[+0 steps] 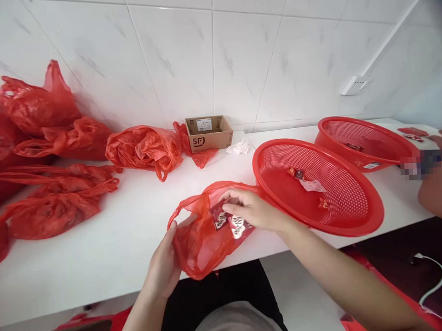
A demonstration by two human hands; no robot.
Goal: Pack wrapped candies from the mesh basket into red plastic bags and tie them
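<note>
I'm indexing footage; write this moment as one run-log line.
left hand: holding red bag | right hand: touching wrapped packets at bag opening | nearby: nearer red basket, cardboard box

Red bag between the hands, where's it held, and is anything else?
The left hand holds the red bag by the left side of its opening. The right hand touches the packets at the top; whether it grips is unclear.

Before you, the bag (203,245) is left of the nearer basket (343,193). A box (209,142) stands behind the bag.
</note>
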